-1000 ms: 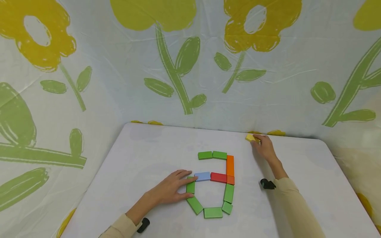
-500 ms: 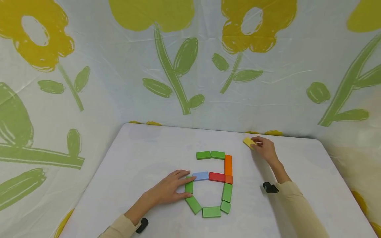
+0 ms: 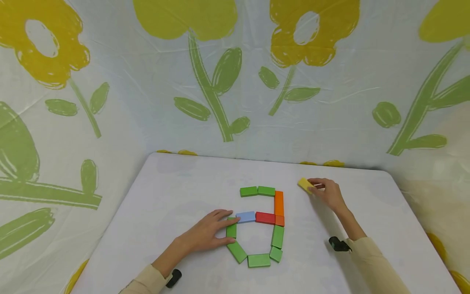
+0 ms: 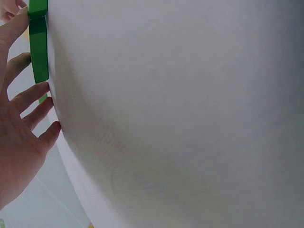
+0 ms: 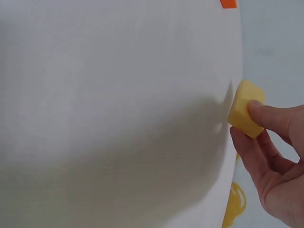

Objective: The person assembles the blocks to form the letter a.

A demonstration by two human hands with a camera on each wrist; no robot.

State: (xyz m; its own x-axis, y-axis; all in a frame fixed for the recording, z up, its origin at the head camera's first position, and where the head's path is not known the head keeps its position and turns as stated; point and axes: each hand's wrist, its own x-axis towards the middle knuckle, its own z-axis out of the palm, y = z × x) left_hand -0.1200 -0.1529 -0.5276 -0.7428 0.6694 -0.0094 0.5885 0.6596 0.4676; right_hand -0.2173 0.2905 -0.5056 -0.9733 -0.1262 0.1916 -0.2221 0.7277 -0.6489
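Observation:
Between the thumb and fingers of my right hand point(image 3: 328, 195) is a yellow block point(image 3: 305, 185), pinched near its end; the right wrist view shows the yellow block point(image 5: 246, 109) close up. My left hand point(image 3: 206, 232) rests on the table with fingers spread, its fingertips touching the left side of a block figure. There lie an upright green block point(image 3: 231, 228), a slanted green block point(image 3: 236, 252) and a blue block point(image 3: 245, 217). In the left wrist view, the left hand point(image 4: 21, 118) lies along green blocks point(image 4: 40, 47), fingers fairly straight.
The figure continues with a red block point(image 3: 265, 218), an orange block point(image 3: 279, 203), two dark green blocks on top point(image 3: 257, 191) and lighter green blocks point(image 3: 258, 260) below. All lie flat on the white table point(image 3: 176, 183). A flowered cloth point(image 3: 154, 73) hangs behind the table.
My right hand has brought the yellow block from the table's back edge toward me. The left hand stays at the figure's left side, and the view has shifted slightly.

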